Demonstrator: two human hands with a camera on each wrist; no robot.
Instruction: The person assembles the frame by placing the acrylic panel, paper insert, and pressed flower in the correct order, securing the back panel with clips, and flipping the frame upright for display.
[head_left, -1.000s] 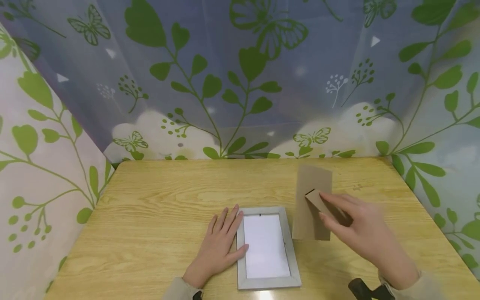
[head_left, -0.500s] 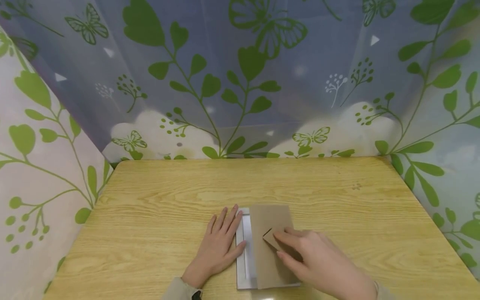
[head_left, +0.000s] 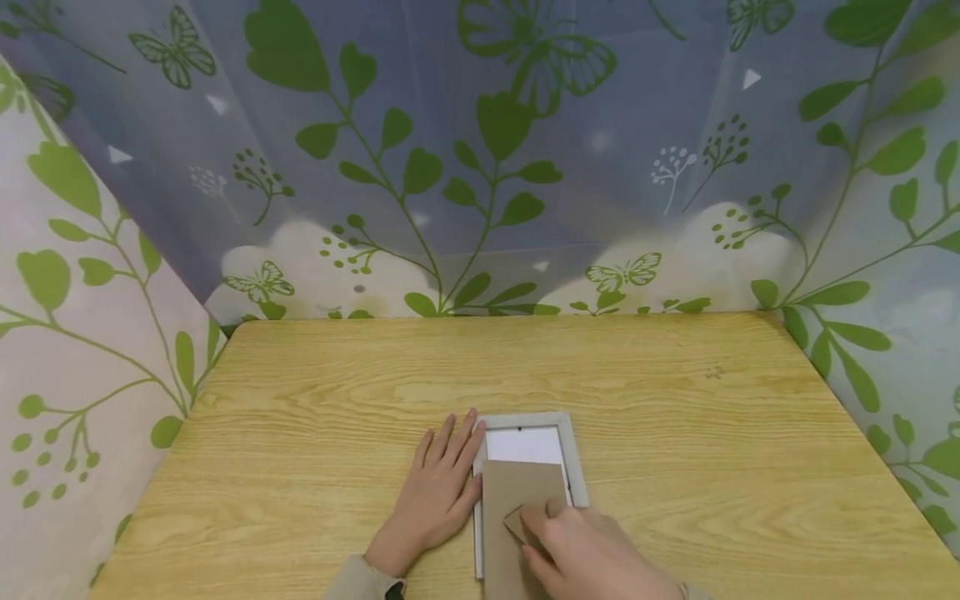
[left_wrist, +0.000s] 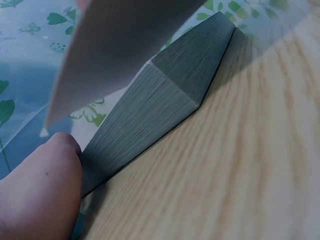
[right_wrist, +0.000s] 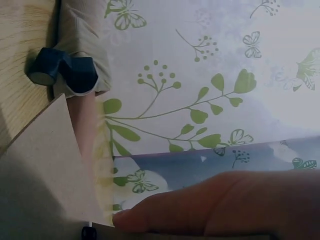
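Observation:
A grey picture frame (head_left: pixel 567 446) lies face down on the table, with a white sheet (head_left: pixel 525 444) inside its opening. My left hand (head_left: pixel 435 500) is spread flat, fingertips and thumb along the frame's left side. My right hand (head_left: pixel 592 550) pinches the stand flap of the brown backing board (head_left: pixel 521 482), which covers the lower part of the frame and reaches past its near edge. In the left wrist view the board (left_wrist: pixel 120 45) is raised at a tilt above the frame's corner (left_wrist: pixel 150 107). The right wrist view shows the board (right_wrist: pixel 40 185) beside a finger (right_wrist: pixel 190 207).
The wood-grain table (head_left: pixel 337 383) extends around the frame. A cloth (head_left: pixel 450 183) printed with leaves and butterflies hangs behind it and along both sides. A dark strap piece (right_wrist: pixel 62 70) sits at the left sleeve in the right wrist view.
My right hand has carried the backing board from the frame's right side leftward over it, then nearer to me, uncovering the top of the white sheet. My left hand has stayed in place.

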